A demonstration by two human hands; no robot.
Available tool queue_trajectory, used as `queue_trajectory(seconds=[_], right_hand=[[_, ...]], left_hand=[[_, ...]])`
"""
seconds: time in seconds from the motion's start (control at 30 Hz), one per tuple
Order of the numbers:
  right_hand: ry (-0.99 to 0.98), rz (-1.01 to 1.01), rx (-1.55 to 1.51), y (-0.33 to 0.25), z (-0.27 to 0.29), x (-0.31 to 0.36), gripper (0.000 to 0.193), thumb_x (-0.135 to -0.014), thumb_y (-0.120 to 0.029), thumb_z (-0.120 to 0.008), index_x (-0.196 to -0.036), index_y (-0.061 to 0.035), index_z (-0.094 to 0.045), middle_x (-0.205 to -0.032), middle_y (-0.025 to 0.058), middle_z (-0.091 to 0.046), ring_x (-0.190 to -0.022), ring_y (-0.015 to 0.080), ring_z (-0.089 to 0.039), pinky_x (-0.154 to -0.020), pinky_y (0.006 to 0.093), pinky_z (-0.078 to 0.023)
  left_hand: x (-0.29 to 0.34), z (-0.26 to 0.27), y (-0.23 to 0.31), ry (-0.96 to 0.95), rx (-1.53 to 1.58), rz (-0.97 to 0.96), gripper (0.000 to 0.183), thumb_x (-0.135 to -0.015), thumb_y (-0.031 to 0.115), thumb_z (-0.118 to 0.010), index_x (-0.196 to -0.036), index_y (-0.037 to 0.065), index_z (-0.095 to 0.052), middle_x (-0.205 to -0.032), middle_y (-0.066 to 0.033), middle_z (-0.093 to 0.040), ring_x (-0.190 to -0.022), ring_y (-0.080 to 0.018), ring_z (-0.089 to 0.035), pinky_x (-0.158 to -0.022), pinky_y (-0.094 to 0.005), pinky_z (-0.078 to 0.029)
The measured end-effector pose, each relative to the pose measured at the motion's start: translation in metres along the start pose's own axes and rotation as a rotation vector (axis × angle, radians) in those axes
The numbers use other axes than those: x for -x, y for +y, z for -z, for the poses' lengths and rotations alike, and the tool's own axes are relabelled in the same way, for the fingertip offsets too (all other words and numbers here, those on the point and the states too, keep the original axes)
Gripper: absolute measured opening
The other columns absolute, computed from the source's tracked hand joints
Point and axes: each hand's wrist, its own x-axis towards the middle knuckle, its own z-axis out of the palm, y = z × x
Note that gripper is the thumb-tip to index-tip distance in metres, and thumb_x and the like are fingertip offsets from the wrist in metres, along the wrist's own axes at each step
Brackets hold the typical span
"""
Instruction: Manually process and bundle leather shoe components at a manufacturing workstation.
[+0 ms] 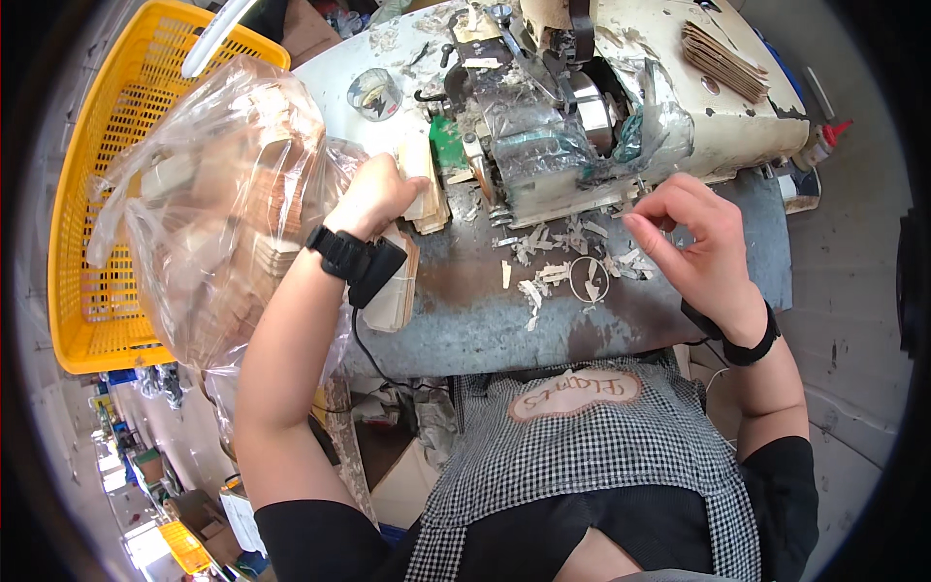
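On grey worktop (451, 339) strewn with scraps (553, 274): gripping pale strips (425, 206) with left hand (381, 194), brown stack (395, 293) beside its wrist, clear bag (233, 209) to its left. Curling right hand (700, 236) half-open, with machine (587, 109) ahead, leftward.

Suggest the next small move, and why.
Probably ease one piece off the pale stack with the left hand: it is right at that stack, while the right hand, near the machine, shows no piece in its grasp.

narrow stack of flat cream pcs (432, 208), near edges staggered, on grey tabletop (456, 335) l. of machine (543, 175).
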Motion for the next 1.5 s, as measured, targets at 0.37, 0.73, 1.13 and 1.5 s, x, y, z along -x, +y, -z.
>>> queue_trajectory(seconds=[0.37,0.73,1.13,1.5], right_hand=[[-0.007,-0.003,-0.039,0.014,0.003,0.002,0.010,-0.081,-0.006,-0.074,-0.080,-0.0016,-0.065,-0.069,0.0065,-0.056,-0.062,0.0193,-0.053,-0.056,0.0298,-0.042],[0.192,-0.105,-0.062,0.033,0.081,-0.033,0.010,-0.089,-0.008,-0.068,-0.093,0.0007,-0.067,-0.085,-0.0011,-0.065,-0.078,0.0059,-0.056,-0.071,0.0211,-0.044],[-0.155,0.250,-0.331,-0.030,-0.006,-0.017,0.018,-0.076,-0.006,-0.077,-0.091,-0.0042,-0.068,-0.084,0.0075,-0.062,-0.072,0.0199,-0.061,-0.064,0.0290,-0.049],[-0.053,0.679,-0.074,-0.045,-0.060,-0.011,0.026,-0.067,-0.009,-0.074,-0.090,-0.0036,-0.063,-0.088,0.0062,-0.058,-0.074,0.0220,-0.058,-0.064,0.0341,-0.047]], left_hand=[[-0.008,0.015,0.025,-0.243,0.189,0.239,0.042,-0.071,0.027,-0.086,-0.091,-0.004,-0.066,-0.075,-0.0098,-0.064,-0.058,-0.0115,-0.055,-0.047,-0.0284,-0.044],[-0.007,0.002,-0.006,-0.261,0.784,0.190,0.043,-0.082,0.007,-0.070,-0.118,-0.013,-0.055,-0.105,-0.0194,-0.066,-0.089,-0.0262,-0.068,-0.079,-0.0375,-0.056],[0.120,0.009,0.041,-0.447,1.886,-0.158,0.045,-0.091,0.017,-0.053,-0.125,-0.012,-0.048,-0.117,-0.0225,-0.060,-0.108,-0.0321,-0.062,-0.105,-0.0443,-0.047],[0.135,-0.032,0.058,-0.457,2.280,-0.095,0.026,-0.093,0.016,-0.053,-0.108,-0.004,-0.053,-0.095,-0.0132,-0.060,-0.086,-0.0268,-0.062,-0.082,-0.0388,-0.055]])
